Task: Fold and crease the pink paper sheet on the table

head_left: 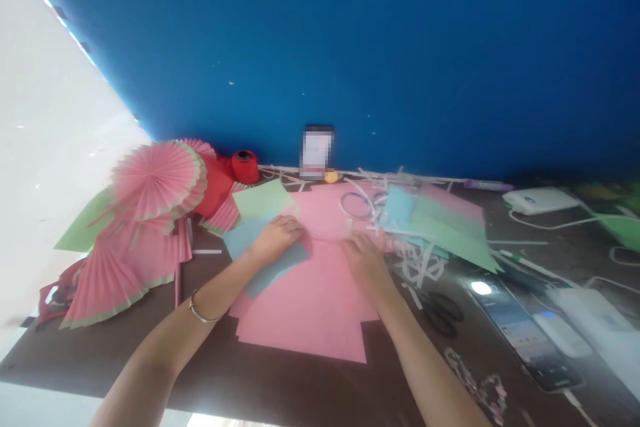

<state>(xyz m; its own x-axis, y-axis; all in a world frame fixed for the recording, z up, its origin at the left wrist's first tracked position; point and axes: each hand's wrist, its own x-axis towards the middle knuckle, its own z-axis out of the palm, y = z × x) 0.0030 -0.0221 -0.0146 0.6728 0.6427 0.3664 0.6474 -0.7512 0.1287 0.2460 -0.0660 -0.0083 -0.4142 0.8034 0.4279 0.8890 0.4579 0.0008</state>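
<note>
Pink is filling the middle of the action: the pink sheets (310,307) are lying flat and overlapping on the dark surface (270,390), and both bare hands are working over their far half. The left hand (277,239) is bending its fingers onto the left edge of the pink sheets, while the right hand (369,263) is reaching its fingers onto the right edge. As for the grip, both sets of fingers are touching paper, but blur is hiding whether either is pinching or merely pressing, so I cannot tell.

And look left of the pink sheets! A round pleated fan (155,177) is sitting above a spread pleated fan (107,283), and both are looking finished in their folding. The pink sheets, by contrast, are showing no crisp pleats, so the work is looking partway along; just how many sheets are remaining, the overlap is hiding.

A blue sheet (273,273) is lying beneath the left wrist, against the left side of the pink sheets. Right of them, white paper strips (423,267) are tangling near the dark scissors (431,307), and farther right a phone (523,330) is glowing.
</note>
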